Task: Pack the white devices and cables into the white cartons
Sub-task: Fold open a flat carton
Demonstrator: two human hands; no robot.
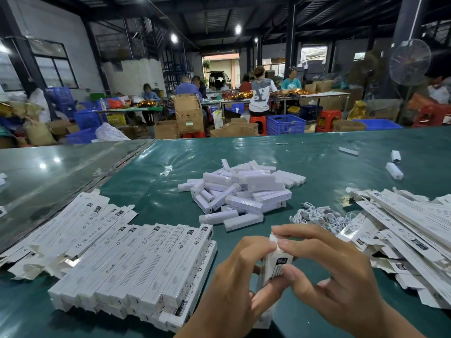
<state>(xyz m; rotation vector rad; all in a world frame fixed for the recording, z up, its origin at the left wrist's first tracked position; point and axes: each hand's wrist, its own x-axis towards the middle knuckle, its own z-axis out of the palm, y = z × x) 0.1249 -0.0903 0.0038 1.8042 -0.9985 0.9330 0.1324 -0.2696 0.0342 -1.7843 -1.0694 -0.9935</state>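
Observation:
My left hand [234,286] and my right hand [334,272] together hold one upright white carton [278,263] near the table's front edge. The left hand wraps its body from the left. The right hand's fingertips pinch its top flap. A heap of white devices [241,191] lies in the middle of the green table [146,172]. A tangle of white cables [322,217] sits just right of the heap, beyond my right hand.
Filled white cartons [136,264] are stacked in rows at the front left. Flat unfolded cartons [402,230] pile up on the right. A few loose devices [394,170] lie far right. Other people work at tables with crates and boxes beyond the table's far edge.

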